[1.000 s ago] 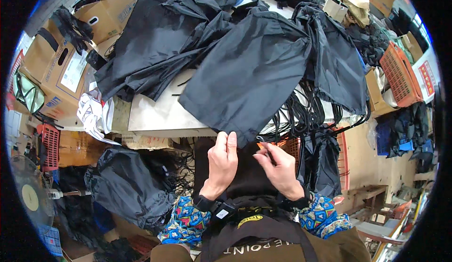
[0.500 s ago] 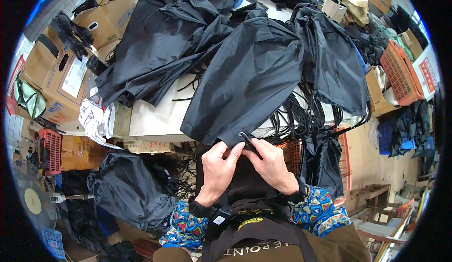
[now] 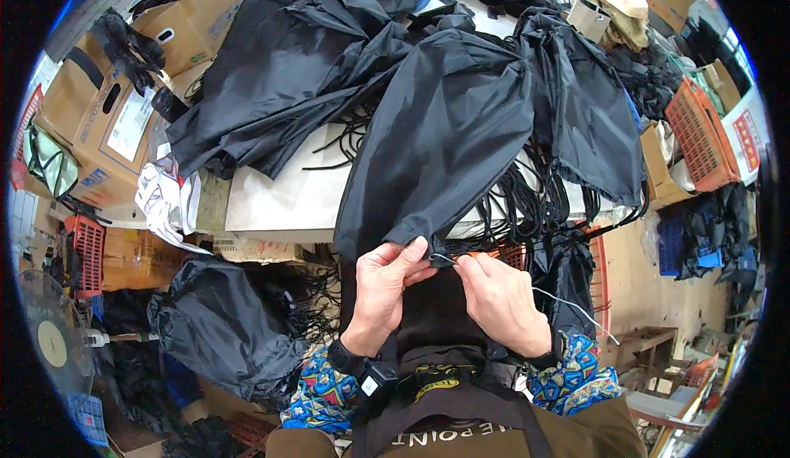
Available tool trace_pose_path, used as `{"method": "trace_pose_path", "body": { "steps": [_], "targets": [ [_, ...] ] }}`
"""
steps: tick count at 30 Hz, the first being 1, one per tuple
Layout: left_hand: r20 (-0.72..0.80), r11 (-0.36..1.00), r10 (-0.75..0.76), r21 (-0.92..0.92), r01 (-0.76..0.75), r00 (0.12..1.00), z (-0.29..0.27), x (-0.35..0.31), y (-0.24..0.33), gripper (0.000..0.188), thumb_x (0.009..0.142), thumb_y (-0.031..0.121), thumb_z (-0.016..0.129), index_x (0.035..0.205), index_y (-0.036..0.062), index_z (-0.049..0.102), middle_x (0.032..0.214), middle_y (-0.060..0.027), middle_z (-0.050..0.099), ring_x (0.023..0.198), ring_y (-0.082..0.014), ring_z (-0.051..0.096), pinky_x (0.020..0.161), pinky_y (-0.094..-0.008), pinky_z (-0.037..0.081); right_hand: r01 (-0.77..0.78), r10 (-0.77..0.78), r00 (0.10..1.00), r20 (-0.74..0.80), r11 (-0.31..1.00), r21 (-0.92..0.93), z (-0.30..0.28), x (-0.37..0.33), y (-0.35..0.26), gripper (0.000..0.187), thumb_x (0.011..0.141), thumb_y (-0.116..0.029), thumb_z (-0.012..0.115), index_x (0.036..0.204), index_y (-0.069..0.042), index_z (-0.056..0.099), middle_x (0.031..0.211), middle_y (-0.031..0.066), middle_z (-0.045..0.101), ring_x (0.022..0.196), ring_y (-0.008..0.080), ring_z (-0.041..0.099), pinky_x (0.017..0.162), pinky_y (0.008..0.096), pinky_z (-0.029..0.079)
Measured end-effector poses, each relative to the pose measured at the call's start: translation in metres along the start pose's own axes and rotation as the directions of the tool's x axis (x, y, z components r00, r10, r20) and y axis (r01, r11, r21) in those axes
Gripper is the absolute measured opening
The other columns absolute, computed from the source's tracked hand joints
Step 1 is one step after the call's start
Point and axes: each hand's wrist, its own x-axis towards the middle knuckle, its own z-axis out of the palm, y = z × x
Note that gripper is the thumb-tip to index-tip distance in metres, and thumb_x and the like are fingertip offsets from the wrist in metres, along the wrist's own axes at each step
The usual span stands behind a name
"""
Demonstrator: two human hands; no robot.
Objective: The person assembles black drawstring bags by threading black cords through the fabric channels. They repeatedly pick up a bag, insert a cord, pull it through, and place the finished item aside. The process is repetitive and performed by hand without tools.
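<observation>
A black fabric bag (image 3: pixel 440 133) hangs over the table's near edge, its lower corner bunched in front of me. My left hand (image 3: pixel 381 287) pinches that corner between thumb and fingers. In my right hand (image 3: pixel 506 306) is a thin metal wire hook (image 3: pixel 568 300); its bent front end reaches the fabric by my left fingertips, and the long shank sticks out behind the hand to the right. How far the tip goes into the fabric cannot be made out.
More black bags (image 3: pixel 271 71) are heaped on the white table (image 3: pixel 276 203), with black cords (image 3: pixel 527 199) hanging at its right. Cardboard boxes (image 3: pixel 107 129) and a fan (image 3: pixel 53 343) stand left. An orange crate (image 3: pixel 699 133) is at right; another black bag (image 3: pixel 226 326) lies lower left.
My right hand has moved right and down, and the wire's long shank now shows behind it. The bag's lower corner has shifted right, still pinched in my left hand.
</observation>
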Motion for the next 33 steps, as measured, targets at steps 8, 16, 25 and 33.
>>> {"method": "trace_pose_path", "body": {
  "steps": [8, 16, 25, 33],
  "targets": [
    [-0.006, 0.986, 0.143, 0.091, -0.142, 0.99, 0.009, -0.006, -0.01, 0.014, 0.086, 0.011, 0.066, 0.091, -0.0015, 0.066, 0.082, -0.0034, 0.065, 0.072, -0.0078, 0.059, 0.066, -0.0248, 0.052, -0.01, 0.01, 0.999, -0.038, 1.0, 0.014, 0.021, 0.005, -0.005, 0.006, 0.083, -0.005, 0.058, 0.083, -0.002, 0.052, 0.07, 0.0111, 0.054, 0.063, 0.0286, 0.058, 0.053, 0.0375, 0.046],
    [-0.218, 0.912, 0.409, 0.064, -0.406, 0.886, -0.027, 0.018, 0.045, 0.018, 0.088, 0.015, 0.064, 0.076, 0.0025, 0.061, 0.073, -0.0026, 0.062, 0.064, -0.0098, 0.058, 0.057, -0.0233, 0.051, 0.137, -0.143, 0.984, 0.107, 0.988, 0.065, -0.033, 0.011, 0.024, 0.032, 0.086, -0.008, 0.053, 0.118, -0.008, 0.052, 0.076, 0.0114, 0.054, 0.061, 0.0297, 0.057, 0.052, 0.0392, 0.048],
    [0.003, 0.983, 0.159, 0.091, -0.159, 0.987, -0.014, 0.017, 0.012, 0.022, 0.089, 0.022, 0.062, 0.084, 0.0005, 0.06, 0.079, -0.0084, 0.065, 0.069, -0.0145, 0.063, 0.045, -0.024, 0.048, 0.182, -0.182, 0.983, -0.01, 0.982, 0.049, -0.034, 0.026, 0.024, 0.02, 0.084, -0.006, 0.06, 0.104, -0.005, 0.059, 0.067, 0.0123, 0.052, 0.056, 0.0299, 0.056, 0.05, 0.0378, 0.045],
    [-0.116, 0.928, 0.356, -0.069, -0.365, 0.927, -0.048, 0.022, 0.066, 0.025, 0.094, 0.028, 0.054, 0.086, 0.0053, 0.059, 0.074, -0.0034, 0.062, 0.054, -0.012, 0.06, 0.04, -0.0227, 0.046, 0.212, -0.26, 0.962, 0.086, 0.906, 0.366, -0.006, 0.036, -0.005, 0.032, 0.084, -0.009, 0.062, 0.114, -0.001, 0.056, 0.071, 0.0124, 0.055, 0.061, 0.0293, 0.056, 0.053, 0.037, 0.045]
  ]
}}
